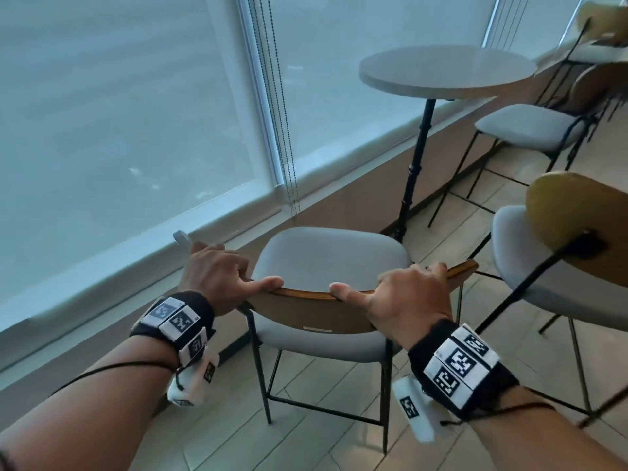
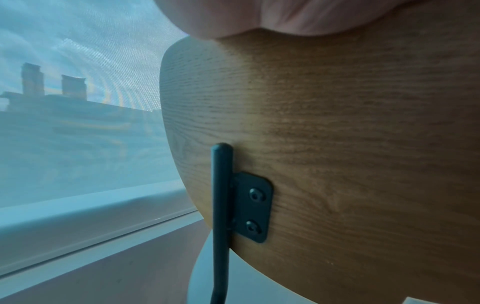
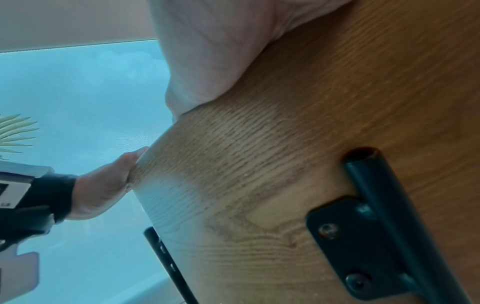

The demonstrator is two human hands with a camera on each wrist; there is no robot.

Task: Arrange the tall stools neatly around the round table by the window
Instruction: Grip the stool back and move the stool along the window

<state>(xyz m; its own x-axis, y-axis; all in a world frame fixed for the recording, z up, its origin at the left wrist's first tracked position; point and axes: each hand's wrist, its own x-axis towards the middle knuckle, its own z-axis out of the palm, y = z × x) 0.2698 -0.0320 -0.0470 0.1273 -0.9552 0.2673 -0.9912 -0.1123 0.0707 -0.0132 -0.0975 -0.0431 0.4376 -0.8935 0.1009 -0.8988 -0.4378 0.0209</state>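
Observation:
A tall stool [image 1: 326,263] with a grey padded seat, a curved wooden backrest [image 1: 312,312] and black metal legs stands in front of me beside the window. My left hand [image 1: 217,270] grips the backrest's left end and my right hand [image 1: 411,294] grips its right end, thumbs lying along the top edge. The wrist views show the wood grain of the backrest [image 2: 337,144] [image 3: 311,144] close up, with black brackets. The round table [image 1: 445,71] on a black pole stands further right by the window.
A second stool [image 1: 557,263] with a wooden back is close on my right. A third stool [image 1: 530,127] stands beyond the table, and a further one [image 1: 598,32] at the top right. Blind cords [image 1: 282,130] hang by the window sill [image 1: 136,263]. The floor is pale wood.

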